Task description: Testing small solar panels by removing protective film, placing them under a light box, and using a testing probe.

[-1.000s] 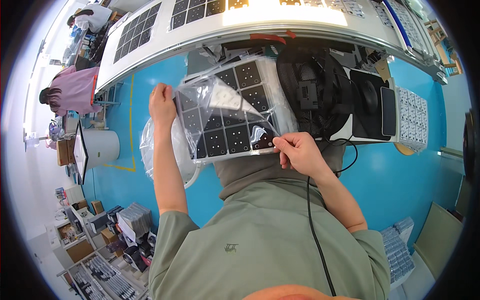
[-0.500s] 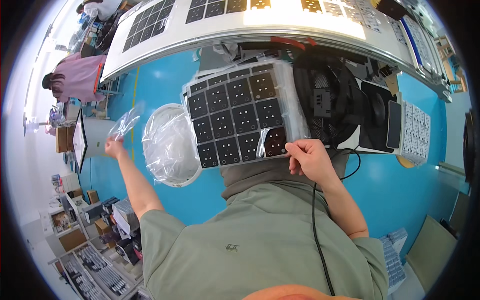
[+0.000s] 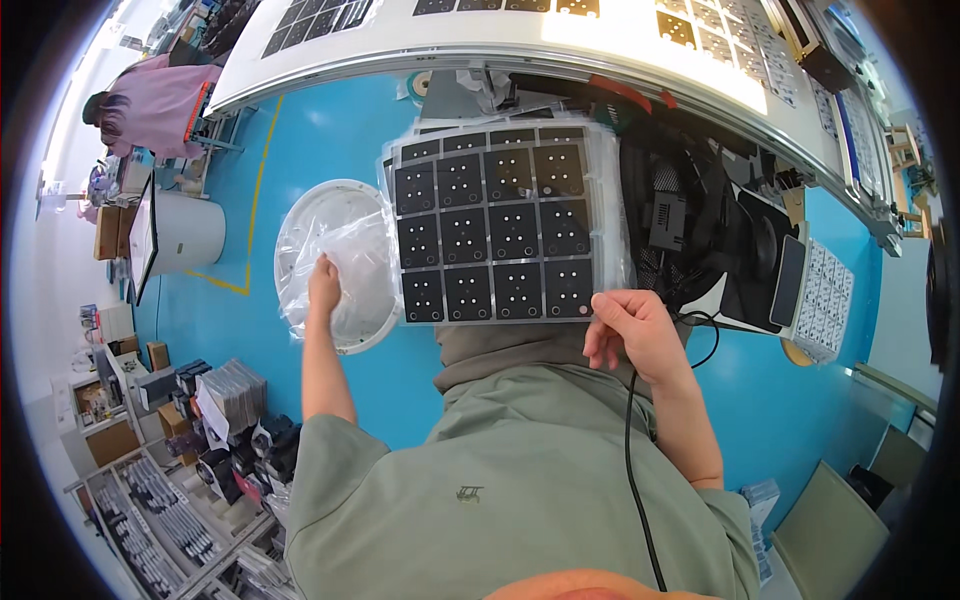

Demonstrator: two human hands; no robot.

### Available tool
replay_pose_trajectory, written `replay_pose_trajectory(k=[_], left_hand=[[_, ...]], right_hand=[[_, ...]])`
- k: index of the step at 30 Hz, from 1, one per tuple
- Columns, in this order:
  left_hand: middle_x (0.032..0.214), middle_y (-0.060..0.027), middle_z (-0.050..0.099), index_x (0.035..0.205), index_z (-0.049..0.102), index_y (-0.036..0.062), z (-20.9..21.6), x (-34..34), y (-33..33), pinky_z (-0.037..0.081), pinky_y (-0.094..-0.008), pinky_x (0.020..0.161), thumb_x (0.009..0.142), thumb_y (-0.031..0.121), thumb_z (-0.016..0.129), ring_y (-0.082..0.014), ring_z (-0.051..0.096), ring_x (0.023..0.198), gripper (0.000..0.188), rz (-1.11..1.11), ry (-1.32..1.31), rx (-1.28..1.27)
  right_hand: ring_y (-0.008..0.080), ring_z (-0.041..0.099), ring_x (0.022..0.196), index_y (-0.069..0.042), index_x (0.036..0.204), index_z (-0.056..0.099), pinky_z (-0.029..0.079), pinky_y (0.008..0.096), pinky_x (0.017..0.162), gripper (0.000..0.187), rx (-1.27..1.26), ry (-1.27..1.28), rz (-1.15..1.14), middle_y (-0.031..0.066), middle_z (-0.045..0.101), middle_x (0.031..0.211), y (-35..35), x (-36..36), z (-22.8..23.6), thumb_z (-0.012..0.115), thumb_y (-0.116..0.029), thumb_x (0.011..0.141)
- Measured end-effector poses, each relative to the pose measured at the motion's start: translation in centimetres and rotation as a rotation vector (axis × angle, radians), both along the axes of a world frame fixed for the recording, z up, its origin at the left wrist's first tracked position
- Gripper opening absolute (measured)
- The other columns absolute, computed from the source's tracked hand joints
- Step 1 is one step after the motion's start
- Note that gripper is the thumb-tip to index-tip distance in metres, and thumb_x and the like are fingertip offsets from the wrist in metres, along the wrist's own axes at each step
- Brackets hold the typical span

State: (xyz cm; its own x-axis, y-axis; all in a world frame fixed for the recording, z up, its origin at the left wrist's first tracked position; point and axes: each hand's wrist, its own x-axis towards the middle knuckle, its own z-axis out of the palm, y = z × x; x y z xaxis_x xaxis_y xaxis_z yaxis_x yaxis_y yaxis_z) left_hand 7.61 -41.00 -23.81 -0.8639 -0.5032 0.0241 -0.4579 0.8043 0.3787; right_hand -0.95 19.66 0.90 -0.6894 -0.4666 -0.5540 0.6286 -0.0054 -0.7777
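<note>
A clear tray [image 3: 485, 262] holds rows of black square pieces [image 3: 516, 231], each with small white dots, and lies in front of my waist. My right hand [image 3: 640, 335] pinches its near right corner between thumb and forefinger, the other fingers curled. To the left stands a round white bin [image 3: 355, 345] with crumpled clear plastic film [image 3: 345, 238] in it. My left hand [image 3: 323, 284] is over the bin, fingers closed at the film; exactly how much of it they grip is hard to see.
A long white table [image 3: 480, 45] with more black squares runs across the far side. Right of the tray are a black mesh backpack [image 3: 665, 215] and a phone [image 3: 788, 283]. A black cable [image 3: 632, 450] hangs along my right side. Another person [image 3: 155, 105] sits at far left.
My left hand has swung right from beside the bin to over it, bringing the clear film. The loose film at the tray's near right square is gone. My right hand stays at the corner.
</note>
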Motion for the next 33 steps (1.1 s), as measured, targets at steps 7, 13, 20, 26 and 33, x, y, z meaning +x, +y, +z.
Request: replay_pose_trajectory(k=[7,13,20,26,33], left_hand=[[0.106,-0.0235,0.071,0.094,0.066,-0.003,9.8,-4.2,7.6,0.051,-0.0477,0.086,0.098,0.026,0.055,-0.0401,0.067,0.096,0.031,-0.005,-0.21,-0.066],[0.076,-0.0201,0.072,0.09,0.066,-0.0026,19.7,-1.9,14.6,0.055,-0.0406,0.066,0.105,0.033,0.048,-0.0345,0.071,0.073,0.042,0.038,0.082,0.635],[0.114,-0.0306,0.069,0.129,0.058,-0.0069,23.3,2.0,21.5,0.062,-0.0479,0.077,0.108,0.048,0.024,-0.043,0.073,0.095,0.068,-0.278,-0.159,1.979],[0.143,-0.0244,0.055,0.147,0.042,-0.0036,24.1,0.3,27.4,0.06,-0.0514,0.089,0.109,0.038,0.024,-0.038,0.064,0.12,0.059,-0.063,0.327,1.893],[0.138,-0.021,0.06,0.145,0.044,-0.0067,23.8,-1.8,27.1,0.051,-0.0443,0.106,0.107,0.025,0.027,-0.0314,0.062,0.124,0.053,0.198,0.505,1.916]], right_hand=[[0.0199,0.066,0.054,0.0,0.104,0.059,0.047,0.0277,0.042,0.022,-0.287,-0.167,-0.075,0.0157,0.07,0.076,0.0,-0.3,0.0,0.048,-0.019,0.107],[0.0209,0.062,0.05,0.001,0.12,0.055,0.047,0.0281,0.043,0.026,-0.454,-0.287,-0.087,0.0154,0.067,0.074,-0.6,-0.9,0.3,0.041,-0.016,0.107],[0.0222,0.059,0.05,0.0,0.117,0.052,0.046,0.0304,0.046,0.023,-0.595,-0.387,-0.096,0.0155,0.065,0.074,-0.1,-1.2,0.6,0.04,-0.017,0.106],[0.0202,0.057,0.048,0.001,0.126,0.051,0.044,0.0282,0.042,0.029,-0.438,-0.257,-0.004,0.0143,0.064,0.072,-0.9,-0.1,0.1,0.041,-0.017,0.104],[0.0188,0.062,0.052,0.003,0.119,0.06,0.047,0.0251,0.044,0.037,-0.31,-0.153,0.182,0.0141,0.067,0.073,0.9,0.7,0.1,0.047,-0.03,0.107]])
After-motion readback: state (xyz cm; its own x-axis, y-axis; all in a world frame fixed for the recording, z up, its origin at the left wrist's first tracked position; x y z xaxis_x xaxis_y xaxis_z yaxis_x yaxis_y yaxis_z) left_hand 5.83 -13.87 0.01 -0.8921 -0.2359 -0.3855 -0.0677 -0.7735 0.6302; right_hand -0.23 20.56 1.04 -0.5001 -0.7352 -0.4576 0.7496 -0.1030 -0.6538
